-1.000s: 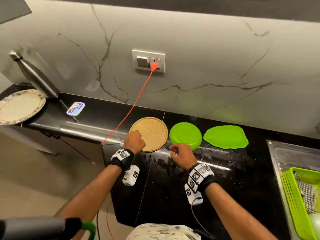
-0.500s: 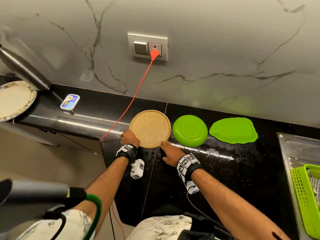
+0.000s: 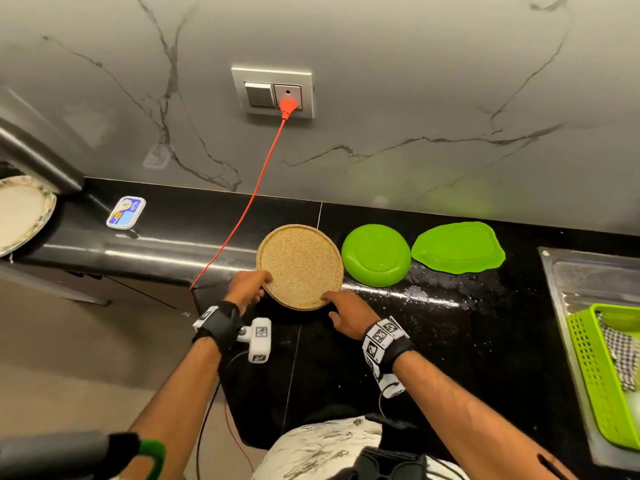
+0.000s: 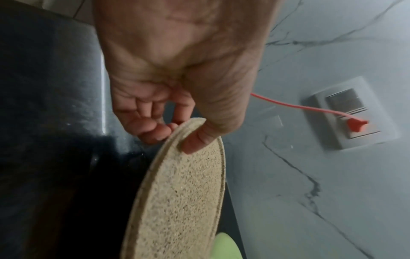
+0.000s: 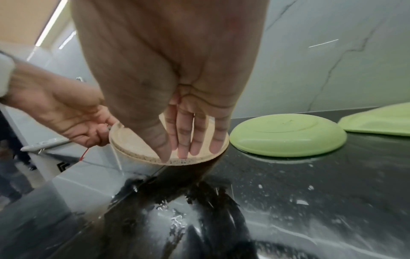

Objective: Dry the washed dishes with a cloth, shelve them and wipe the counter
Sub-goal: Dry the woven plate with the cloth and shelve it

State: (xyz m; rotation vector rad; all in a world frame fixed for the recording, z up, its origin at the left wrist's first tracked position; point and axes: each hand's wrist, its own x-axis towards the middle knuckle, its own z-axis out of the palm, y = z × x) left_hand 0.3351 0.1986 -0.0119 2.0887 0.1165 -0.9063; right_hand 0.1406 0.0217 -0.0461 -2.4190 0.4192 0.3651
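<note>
A round tan speckled plate [image 3: 301,266] hangs just above the black counter [image 3: 450,358], near its left end. My left hand [image 3: 247,289] pinches the plate's left rim, thumb on top and fingers beneath, as the left wrist view shows [image 4: 173,133]. My right hand [image 3: 343,313] holds the near right rim. In the right wrist view its fingers [image 5: 195,140] lie straight under the plate [image 5: 133,145] with the thumb at the edge. To the right, a round green plate [image 3: 375,254] and a leaf-shaped green plate [image 3: 457,247] lie upside down. A checked cloth [image 3: 620,351] lies in a green basket [image 3: 595,375].
Water drops [image 3: 415,292] cover the counter in front of the green plates. The basket sits in a steel sink [image 3: 588,282] at right. An orange cable [image 3: 249,202] runs from the wall socket past the plate. A butter tub [image 3: 125,212], a patterned plate [image 3: 20,213] and a steel bottle [image 3: 34,157] stand at left.
My right hand moved left from in front of the green plate to the tan plate's near rim. Both hands now hold the plate, and it has come up off the counter.
</note>
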